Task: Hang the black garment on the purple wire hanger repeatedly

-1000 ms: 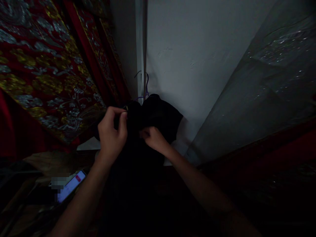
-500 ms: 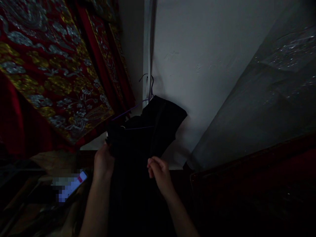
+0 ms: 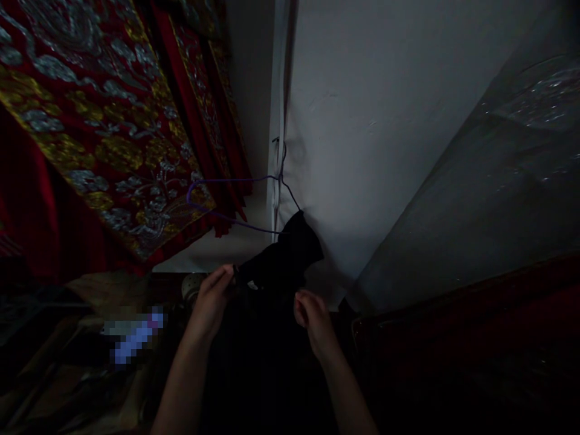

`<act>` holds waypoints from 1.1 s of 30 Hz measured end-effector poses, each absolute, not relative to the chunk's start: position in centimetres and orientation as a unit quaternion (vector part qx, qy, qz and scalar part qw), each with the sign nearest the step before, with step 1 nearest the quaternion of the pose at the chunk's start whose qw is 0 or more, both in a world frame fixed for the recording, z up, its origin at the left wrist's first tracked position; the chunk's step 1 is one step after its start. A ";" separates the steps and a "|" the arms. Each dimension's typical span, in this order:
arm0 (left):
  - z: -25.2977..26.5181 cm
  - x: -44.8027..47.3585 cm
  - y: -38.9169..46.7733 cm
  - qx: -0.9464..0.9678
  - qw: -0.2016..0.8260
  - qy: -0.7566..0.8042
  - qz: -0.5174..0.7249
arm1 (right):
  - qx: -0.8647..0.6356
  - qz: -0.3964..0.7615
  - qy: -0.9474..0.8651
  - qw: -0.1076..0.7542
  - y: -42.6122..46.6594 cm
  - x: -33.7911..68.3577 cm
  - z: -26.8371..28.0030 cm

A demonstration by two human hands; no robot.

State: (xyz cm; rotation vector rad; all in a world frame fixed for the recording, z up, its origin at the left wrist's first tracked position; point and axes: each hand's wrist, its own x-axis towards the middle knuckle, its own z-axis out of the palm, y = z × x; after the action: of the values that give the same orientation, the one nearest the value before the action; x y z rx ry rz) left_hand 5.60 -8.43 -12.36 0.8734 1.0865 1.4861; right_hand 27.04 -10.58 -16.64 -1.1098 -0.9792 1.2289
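Observation:
A black garment (image 3: 276,266), likely a shirt, hangs by one shoulder from a purple wire hanger (image 3: 235,179) against the wall. The hanger's left arm is bare. Pinched at the garment's left edge, near a small white label (image 3: 252,284), is my left hand (image 3: 216,296). My right hand (image 3: 313,314) is closed on the garment's right side. The lower part of the garment merges into darkness, so its outline there is hidden.
Red cloth with gold and silver embroidery (image 3: 122,151) hangs on the left. A strip or pipe (image 3: 280,78) runs up the pale wall (image 3: 389,109). Translucent sheeting (image 3: 498,181) covers the right. A lit phone-like screen (image 3: 138,338), partly blurred, lies lower left.
My left hand has moved right and slightly inward, with the garment's left side coming off the hanger's left arm. My right hand has shifted a little right.

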 end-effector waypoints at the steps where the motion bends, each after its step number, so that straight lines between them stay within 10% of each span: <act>1: -12.3 6.2 -8.6 0.348 0.539 0.439 0.628 | -0.487 0.520 -0.442 0.544 -10.5 27.2 -17.1; 10: -12.3 12.4 -10.7 0.419 0.583 0.354 0.600 | -0.462 0.421 -0.520 0.582 -11.8 27.1 -16.0; 21: -10.3 12.5 -10.9 0.603 0.373 0.364 0.604 | -0.418 0.429 -0.597 0.533 -10.6 26.5 -13.1; 28: -13.7 9.9 -10.3 0.739 0.376 0.346 0.439 | -0.378 0.475 -0.702 0.374 -9.7 29.3 -7.7; 33: -15.0 7.9 -9.8 0.783 0.315 0.393 0.366 | -0.366 0.296 -0.709 0.525 -6.2 31.6 -3.5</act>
State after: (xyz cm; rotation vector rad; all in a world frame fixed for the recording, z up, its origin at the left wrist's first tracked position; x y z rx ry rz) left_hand 7.93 -9.85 -15.04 2.0620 1.0342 0.9650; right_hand 31.59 -6.22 -3.49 -0.8752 -1.6961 0.7075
